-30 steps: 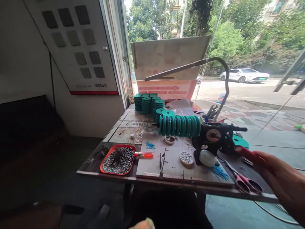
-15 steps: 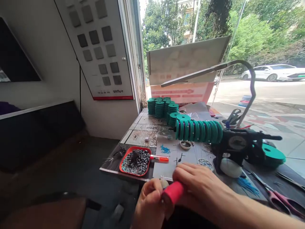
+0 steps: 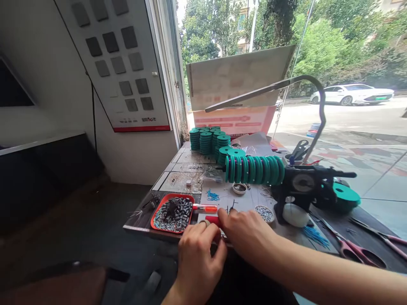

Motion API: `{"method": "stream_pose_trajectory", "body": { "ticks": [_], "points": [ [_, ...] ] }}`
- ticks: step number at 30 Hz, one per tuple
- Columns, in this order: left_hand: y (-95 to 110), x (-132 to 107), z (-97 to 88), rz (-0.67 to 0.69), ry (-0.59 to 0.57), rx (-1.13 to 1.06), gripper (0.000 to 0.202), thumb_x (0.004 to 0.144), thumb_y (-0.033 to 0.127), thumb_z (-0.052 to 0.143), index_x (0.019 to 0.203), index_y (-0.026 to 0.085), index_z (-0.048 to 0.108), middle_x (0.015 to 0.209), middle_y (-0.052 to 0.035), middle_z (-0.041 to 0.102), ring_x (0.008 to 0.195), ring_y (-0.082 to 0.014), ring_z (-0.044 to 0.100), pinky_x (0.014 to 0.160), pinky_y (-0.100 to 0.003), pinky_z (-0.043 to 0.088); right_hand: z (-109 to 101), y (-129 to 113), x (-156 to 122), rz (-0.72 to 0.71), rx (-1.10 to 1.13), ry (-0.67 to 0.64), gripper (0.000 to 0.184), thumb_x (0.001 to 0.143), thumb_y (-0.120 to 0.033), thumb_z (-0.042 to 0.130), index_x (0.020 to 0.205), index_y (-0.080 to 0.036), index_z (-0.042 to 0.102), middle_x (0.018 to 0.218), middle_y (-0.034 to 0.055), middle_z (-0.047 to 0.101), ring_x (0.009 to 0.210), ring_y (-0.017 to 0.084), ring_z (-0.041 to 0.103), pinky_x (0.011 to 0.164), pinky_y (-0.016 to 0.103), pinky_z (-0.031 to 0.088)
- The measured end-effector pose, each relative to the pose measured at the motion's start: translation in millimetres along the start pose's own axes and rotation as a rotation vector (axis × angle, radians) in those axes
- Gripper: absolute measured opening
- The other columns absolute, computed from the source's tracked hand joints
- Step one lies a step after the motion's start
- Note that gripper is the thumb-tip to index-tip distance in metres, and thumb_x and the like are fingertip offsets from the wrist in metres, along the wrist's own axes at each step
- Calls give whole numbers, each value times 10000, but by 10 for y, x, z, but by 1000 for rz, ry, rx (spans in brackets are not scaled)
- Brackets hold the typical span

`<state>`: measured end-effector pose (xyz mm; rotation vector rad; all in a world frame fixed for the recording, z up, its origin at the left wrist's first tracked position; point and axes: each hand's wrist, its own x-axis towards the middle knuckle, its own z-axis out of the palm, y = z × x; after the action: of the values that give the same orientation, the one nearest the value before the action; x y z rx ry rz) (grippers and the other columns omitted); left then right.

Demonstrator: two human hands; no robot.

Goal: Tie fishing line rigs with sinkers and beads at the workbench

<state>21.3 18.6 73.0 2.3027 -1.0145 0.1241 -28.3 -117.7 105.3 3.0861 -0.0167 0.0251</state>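
At the table's front edge, my right hand [image 3: 246, 226] is closed on a red cylinder [image 3: 212, 220], most of which its fingers hide. My left hand [image 3: 200, 243], with a ring on one finger, is right beside it. Its fingers are curled in toward the cylinder's near side, the thumb bent below; what they pinch, if anything, is hidden. Just left of the hands, a red tray [image 3: 155, 222] holds dark metal cylinders and fine bright pieces. An orange-and-clear pen-like tube [image 3: 205, 208] lies between tray and hands.
A black winding device [image 3: 302, 182] carries a row of green foam spools [image 3: 254, 169]. Stacks of green spools [image 3: 206, 143] stand behind. A dish of small beads [image 3: 264, 214], a dish of dark bits [image 3: 239, 189], blue strips [image 3: 316, 236] and scissors [image 3: 352, 250] lie around.
Both hands have moved up and forward to the table edge with the red cylinder, which now lies lower and flatter behind the fingers. The camera view has shifted slightly right.
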Motion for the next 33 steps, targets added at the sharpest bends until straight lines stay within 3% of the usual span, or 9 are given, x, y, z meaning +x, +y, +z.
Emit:
{"method": "stream_pose_trajectory", "body": {
  "ticks": [2, 8, 13, 18, 23, 27, 33],
  "points": [
    [19, 79, -75, 8, -113, -17, 181, 774, 244, 512, 626, 147, 546, 648, -12, 555, 651, -115, 450, 663, -233, 249, 11, 38, 25, -63, -7, -11, 178, 845, -70, 471, 996, -96, 562, 737, 85, 655, 653, 236, 662, 447, 265, 280],
    [17, 329, -230, -100, -639, -399, 103, 615, 177, 514, 528, 122, 502, 489, 38, 327, 507, -54, 280, 511, -210, 173, 94, 210, 21, -350, -46, -77, 70, 837, -113, 553, 855, -126, 619, 662, 46, 653, 612, 220, 662, 405, 287, 125],
    [-100, 404, -78, -202, -885, -772, 153, 553, 254, 547, 493, 115, 526, 471, 21, 430, 478, -52, 335, 478, -191, 223, 167, 315, -4, -550, -62, -93, 53, 828, -157, 578, 783, -152, 605, 649, 15, 655, 556, 172, 633, 394, 271, 109],
    [-142, 319, 118, -433, -876, -1082, 116, 439, 234, 523, 431, 122, 494, 357, 32, 348, 349, -33, 254, 386, -196, 144, 210, 377, -42, -668, -79, -56, 49, 822, -178, 570, 833, -148, 606, 579, -13, 609, 452, 132, 552, 370, 270, 116],
    [-87, 243, 147, -570, -834, -1263, 77, 395, 197, 485, 408, 122, 477, 332, 34, 289, 323, -29, 216, 379, -205, 93, 244, 419, -34, -743, -42, -36, 67, 843, -175, 553, 856, -141, 609, 597, -17, 604, 450, 122, 520, 375, 274, 134],
    [-83, 237, 160, -599, -833, -1332, 89, 406, 210, 459, 386, 128, 432, 356, 41, 237, 360, -26, 190, 409, -205, 96, 281, 433, -27, -752, -62, -17, 74, 857, -154, 526, 866, -137, 598, 546, -20, 572, 409, 125, 486, 366, 281, 118],
    [-127, 263, 180, -593, -822, -1300, 59, 418, 168, 515, 415, 110, 503, 334, 32, 320, 317, -30, 240, 370, -199, 101, 326, 428, 8, -728, -52, -61, 62, 831, -172, 552, 775, -157, 575, 575, -23, 592, 441, 131, 520, 364, 268, 126]
  ]
}}
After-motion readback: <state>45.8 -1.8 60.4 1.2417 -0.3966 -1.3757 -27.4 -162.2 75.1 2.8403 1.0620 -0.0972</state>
